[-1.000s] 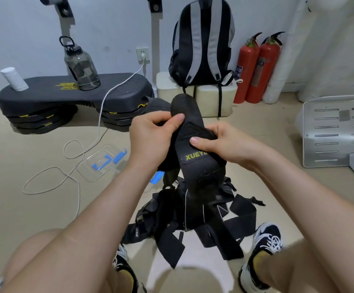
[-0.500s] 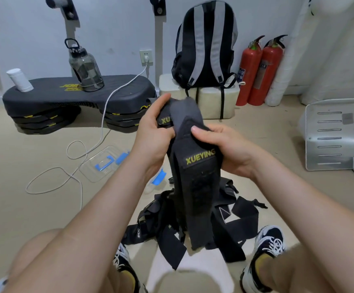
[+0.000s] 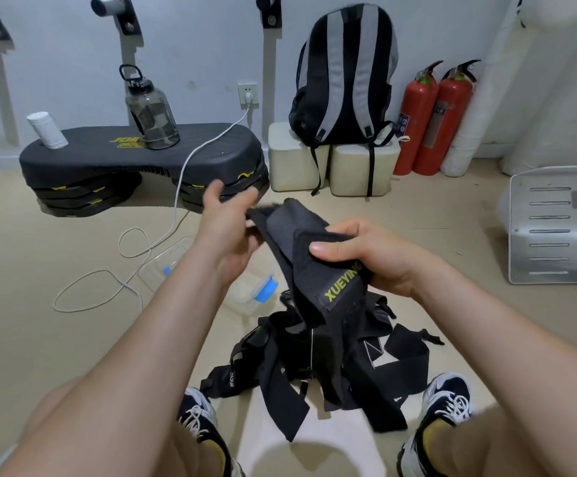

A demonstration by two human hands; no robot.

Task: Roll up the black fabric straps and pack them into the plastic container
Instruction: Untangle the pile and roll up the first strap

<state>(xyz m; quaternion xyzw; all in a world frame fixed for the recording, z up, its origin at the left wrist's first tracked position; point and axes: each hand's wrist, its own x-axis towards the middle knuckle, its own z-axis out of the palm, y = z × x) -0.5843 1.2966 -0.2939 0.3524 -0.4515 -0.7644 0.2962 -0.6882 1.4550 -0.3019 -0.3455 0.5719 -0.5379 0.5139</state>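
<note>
Since half a second ago my left hand (image 3: 227, 232) has let go and spreads open at 9 o'clock of the strap (image 3: 318, 270). My right hand (image 3: 373, 259) still pinches it, thumb on top. Black, with yellow XUEYING lettering, it hangs unrolled over the floor pile (image 3: 314, 366), with the plastic container (image 3: 245, 297) at the pile's 10 o'clock.

The plastic container (image 3: 245, 299) lies on the floor (image 3: 452, 242) beyond the strap pile (image 3: 332, 359); the left forearm (image 3: 190, 321) crosses over it. Lid (image 3: 168, 258) and looped white cable (image 3: 176, 204) lie to its left. Floor to the right is open up to the metal tray (image 3: 555, 228).
</note>
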